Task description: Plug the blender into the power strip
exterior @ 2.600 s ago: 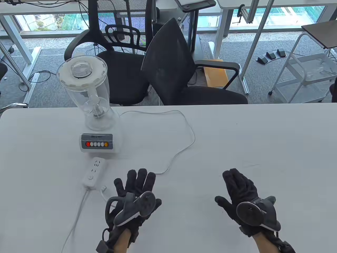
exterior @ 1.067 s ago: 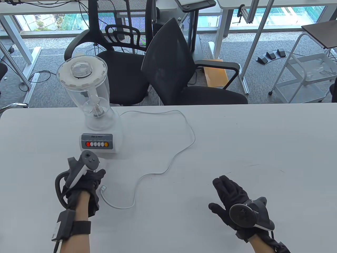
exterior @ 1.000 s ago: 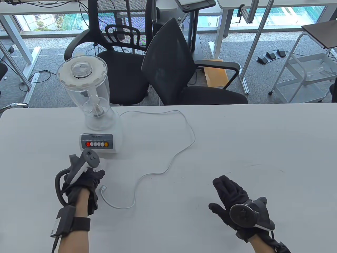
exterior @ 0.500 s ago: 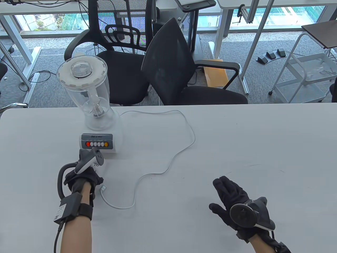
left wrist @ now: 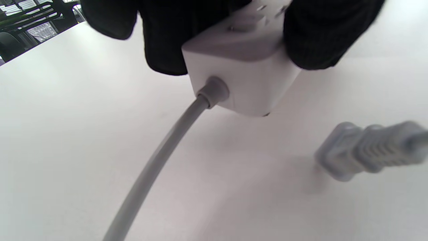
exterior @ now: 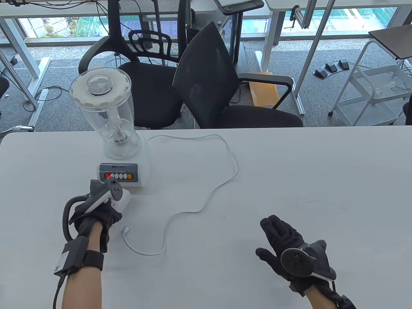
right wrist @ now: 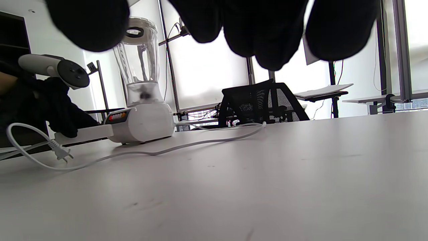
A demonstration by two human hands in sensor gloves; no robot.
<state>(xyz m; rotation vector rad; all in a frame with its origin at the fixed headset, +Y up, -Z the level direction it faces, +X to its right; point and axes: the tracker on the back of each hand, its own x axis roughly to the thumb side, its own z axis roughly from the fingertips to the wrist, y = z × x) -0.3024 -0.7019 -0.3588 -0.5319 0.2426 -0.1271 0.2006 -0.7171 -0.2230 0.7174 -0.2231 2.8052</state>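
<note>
The blender stands at the table's far left, its clear jar on a white base with a button row. Its white cord loops right and back, ending in a loose plug that lies on the table. My left hand grips the cable end of the white power strip just in front of the blender base. In the left wrist view my fingers clasp both sides of the strip, and the plug lies beside it. My right hand rests flat and empty at the front right.
The strip's own grey cable trails back toward the front edge. Two black office chairs stand behind the table's far edge. The table is white and bare on its right half.
My left hand moved from the front centre left to the power strip and took hold of it, then shifted a little further left and away. The right hand drew back slightly, then stayed still.
</note>
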